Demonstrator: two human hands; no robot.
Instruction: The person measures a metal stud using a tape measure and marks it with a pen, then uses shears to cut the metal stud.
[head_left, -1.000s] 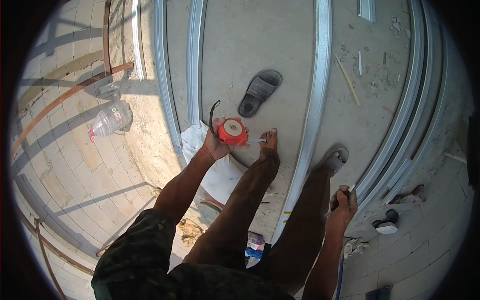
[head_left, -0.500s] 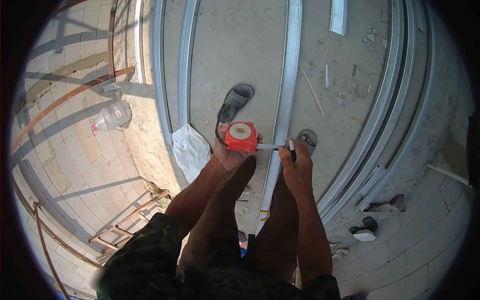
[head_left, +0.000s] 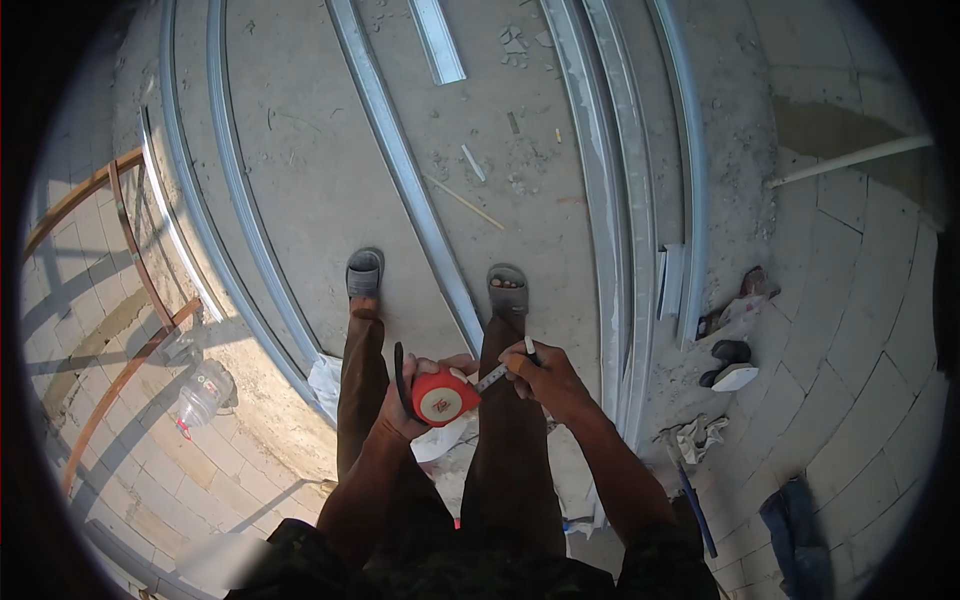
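Note:
My left hand [head_left: 397, 412] is wrapped round a red tape measure [head_left: 441, 396] with a round pale label and a black wrist strap. A short length of its blade [head_left: 491, 377] sticks out towards my right hand [head_left: 553, 385]. The fingers of that hand pinch the blade's end and also grip a black-and-white marker [head_left: 530, 349]. Both hands are held above my legs. Below them, a long metal channel [head_left: 405, 180] lies on the concrete floor, its near part hidden behind my right leg.
More metal channels lie along the left [head_left: 232, 150] and right [head_left: 612, 200]. A short channel piece [head_left: 437, 40] is ahead. Grey slippers [head_left: 365, 272] are on my feet. A plastic bottle [head_left: 205, 392] lies left by a rusty frame [head_left: 135, 245]; dark shoes [head_left: 731, 352] sit right.
The view has swung to the right. Both hands have come lower, nearer my body, and the tape measure has tilted. Less blade shows between the hands. My left foot has drawn back beside the right.

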